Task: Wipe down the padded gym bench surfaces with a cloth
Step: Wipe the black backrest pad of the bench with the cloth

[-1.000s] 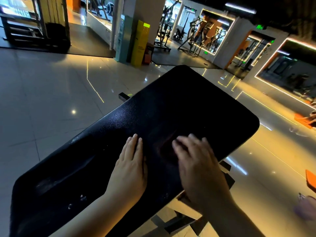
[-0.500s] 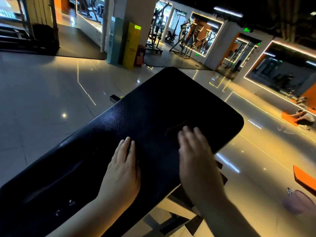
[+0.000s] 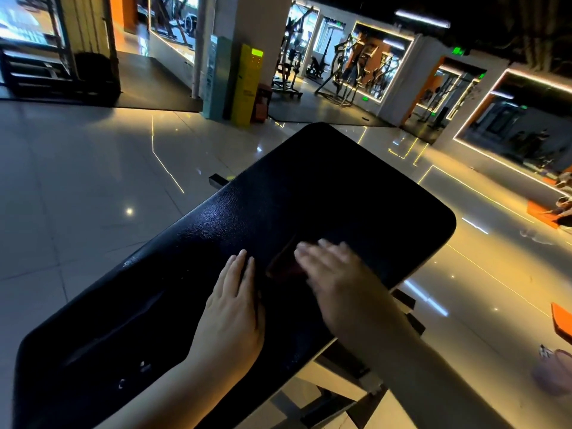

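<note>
Head view: L hand (image 3: 232,308) lies flat at 6 o'clock on the black bench pad (image 3: 309,187), fingers straight & together. R hand (image 3: 337,274), blurred, fingers spread flat, presses the dark cloth (image 3: 283,264) mid-pad. My call: brace w/ L, even pressure, overlap strokes toward 1 o'clock end.

bench pad (image 3: 325,187): far half open | blocked: left hand (image 3: 235,311), right hand (image 3: 334,274), cloth (image 3: 283,266)
</note>
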Motion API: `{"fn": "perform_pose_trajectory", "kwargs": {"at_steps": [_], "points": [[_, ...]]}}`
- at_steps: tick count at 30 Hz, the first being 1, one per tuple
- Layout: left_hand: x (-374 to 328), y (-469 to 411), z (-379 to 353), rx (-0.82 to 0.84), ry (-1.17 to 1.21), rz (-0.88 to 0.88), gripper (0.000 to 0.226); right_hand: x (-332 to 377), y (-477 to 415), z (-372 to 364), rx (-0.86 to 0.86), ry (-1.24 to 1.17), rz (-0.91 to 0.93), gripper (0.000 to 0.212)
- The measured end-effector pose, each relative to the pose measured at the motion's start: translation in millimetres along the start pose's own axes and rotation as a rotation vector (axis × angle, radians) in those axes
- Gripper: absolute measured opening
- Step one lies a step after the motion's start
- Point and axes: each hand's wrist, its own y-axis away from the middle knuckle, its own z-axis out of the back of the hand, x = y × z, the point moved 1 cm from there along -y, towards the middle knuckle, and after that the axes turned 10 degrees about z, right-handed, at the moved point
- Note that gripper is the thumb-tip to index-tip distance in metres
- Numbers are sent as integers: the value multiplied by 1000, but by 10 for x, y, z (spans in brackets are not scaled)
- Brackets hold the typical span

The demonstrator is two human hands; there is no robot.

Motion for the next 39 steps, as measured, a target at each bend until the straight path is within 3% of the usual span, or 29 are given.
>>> {"fn": "perform_pose_trajectory", "kwargs": {"at_steps": [4,7,10,12,15,16,21,23,26,31,35,38,39], "points": [[36,-18,5,-4,26,-6,73,13,-94,-2,-87,35,-225,61],[96,-25,-27,-14,63,-26,70,490,33,-148,-23,-41,-28,62],[136,-7,-46,-8,81,-37,71,395,270,-117,6,-52,82,62],[131,-4,-42,-27,82,-30,70,92,395,0,-12,15,-30,67],[88,-27,-65,-51,87,4,67,-191,484,174,-189,-20,-357,60],[69,-24,-77,-55,86,14,67,-129,476,172,-197,-29,-375,63],[-50,-6,-109,-53,78,6,67,202,604,-39,34,-60,21,64],[-82,-1,-113,-49,69,-4,67,-84,594,70,-5,-22,-96,72],[-108,19,-106,-51,89,-2,65,-157,547,156,-167,-50,-379,64],[-285,181,-1,-66,281,-69,56,317,526,-21,-14,-158,-135,64],[-615,400,188,-16,491,-230,50,164,434,80,-4,-219,-365,69],[-822,430,284,161,618,-174,51,441,439,112,-37,-216,-53,91],[-851,420,285,204,559,-136,52,444,490,154,-65,-318,-13,88]]}}
